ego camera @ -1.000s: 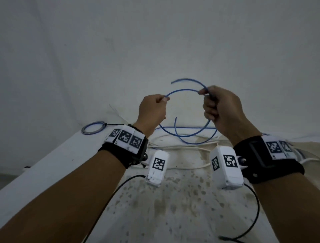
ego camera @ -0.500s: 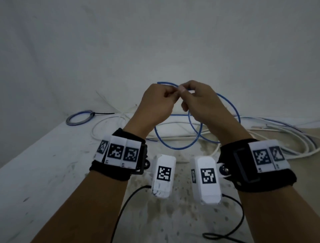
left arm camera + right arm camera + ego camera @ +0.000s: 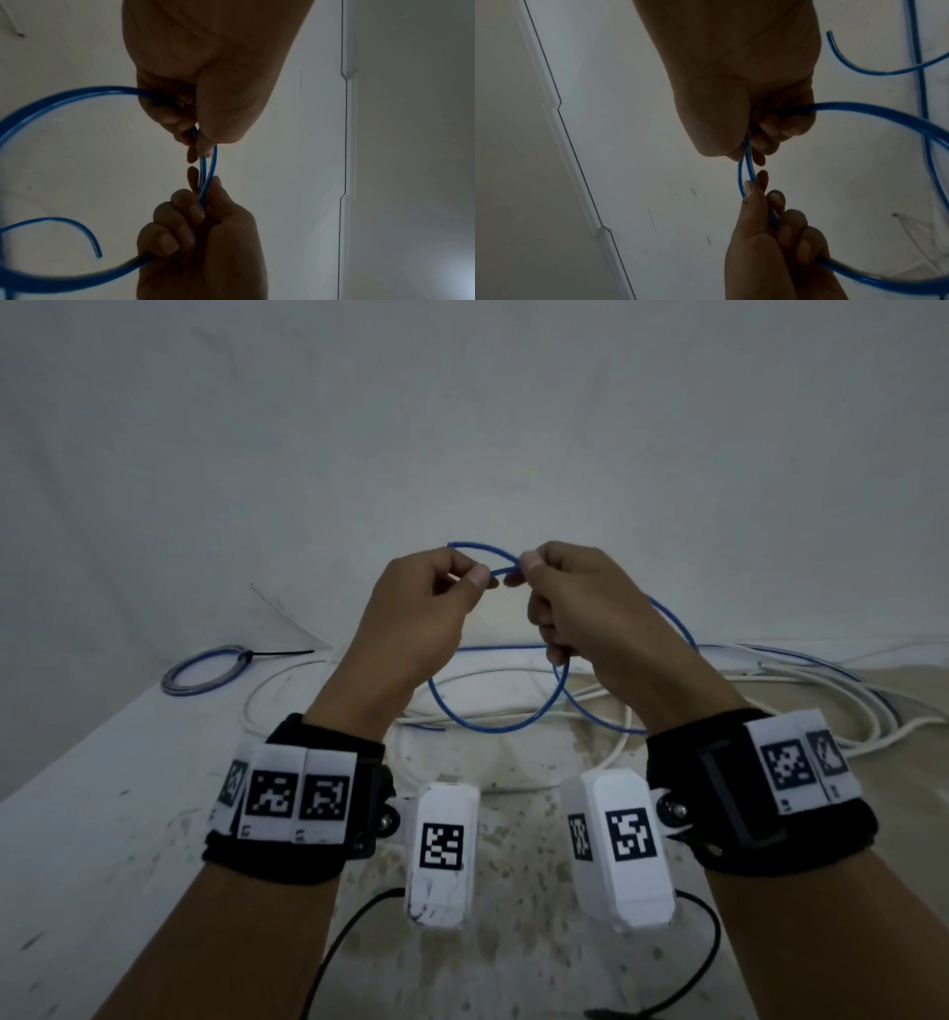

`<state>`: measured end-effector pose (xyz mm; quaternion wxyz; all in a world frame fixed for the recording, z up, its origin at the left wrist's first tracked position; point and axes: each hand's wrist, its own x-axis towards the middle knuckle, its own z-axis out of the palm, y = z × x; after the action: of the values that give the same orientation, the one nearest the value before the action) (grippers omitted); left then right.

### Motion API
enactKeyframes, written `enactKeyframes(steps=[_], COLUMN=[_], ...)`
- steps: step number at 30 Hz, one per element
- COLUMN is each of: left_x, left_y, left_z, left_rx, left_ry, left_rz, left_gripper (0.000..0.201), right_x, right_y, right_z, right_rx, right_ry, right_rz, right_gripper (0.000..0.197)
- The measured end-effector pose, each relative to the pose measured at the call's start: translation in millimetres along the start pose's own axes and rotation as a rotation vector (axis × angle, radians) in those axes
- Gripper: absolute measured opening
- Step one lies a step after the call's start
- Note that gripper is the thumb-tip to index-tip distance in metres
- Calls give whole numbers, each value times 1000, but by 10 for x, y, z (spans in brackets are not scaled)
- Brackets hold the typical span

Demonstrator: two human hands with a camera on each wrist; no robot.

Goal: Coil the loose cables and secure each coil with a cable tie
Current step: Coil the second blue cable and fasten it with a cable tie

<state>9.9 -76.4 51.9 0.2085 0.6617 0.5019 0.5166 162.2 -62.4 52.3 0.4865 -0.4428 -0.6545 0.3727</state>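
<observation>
Both hands hold a thin blue cable [image 3: 493,729] up in front of the wall, looped into a coil that hangs below them. My left hand [image 3: 472,577] pinches two strands at the top of the coil between thumb and fingers. My right hand [image 3: 524,570], a finger's width to its right, grips the same strands with its fingers curled round them. In the left wrist view the left hand [image 3: 197,146] and the right hand [image 3: 205,192] face each other along the doubled blue cable [image 3: 205,172], and a loose cable end [image 3: 99,255] curls free. The right wrist view shows the same grip on the blue cable [image 3: 744,172].
A small blue-grey coil [image 3: 205,670] bound with a black cable tie [image 3: 282,653] lies at the table's far left. Loose white cables [image 3: 821,701] sprawl along the back and right of the stained table [image 3: 102,839]. A black wire [image 3: 708,963] lies near the front edge.
A second ago my hands were apart, each holding one side of a loop. They have come together, and both now hold the gathered strands at the top of the coil.
</observation>
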Motion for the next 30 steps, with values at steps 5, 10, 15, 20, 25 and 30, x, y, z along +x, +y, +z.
enactKeyframes(steps=[5,10,15,20,25,30], left_x=[13,-5,-5,6,-48,-45], left_y=[13,31,32,26,52,71], left_z=[-53,-62,-32,-58,37,30], left_rx=[-8,-82,-84,-124,-80,-194], left_ry=[-81,-32,10,-3,-38,-78], left_rz=[-58,-45,-28,-42,7,-66], left_gripper=[19,17,17,16,16,13], right_x=[-6,-35,-58,-46,-51,-41], right_y=[-25,-65,-98,-103,-98,-87], right_z=[-101,-168,-48,-68,17,23], right_rx=[223,384,162,118,61,89], right_ry=[103,36,-2,5,-59,-11], right_rz=[66,89,36,29,-14,-50], right_gripper=[26,16,16,17,14,10])
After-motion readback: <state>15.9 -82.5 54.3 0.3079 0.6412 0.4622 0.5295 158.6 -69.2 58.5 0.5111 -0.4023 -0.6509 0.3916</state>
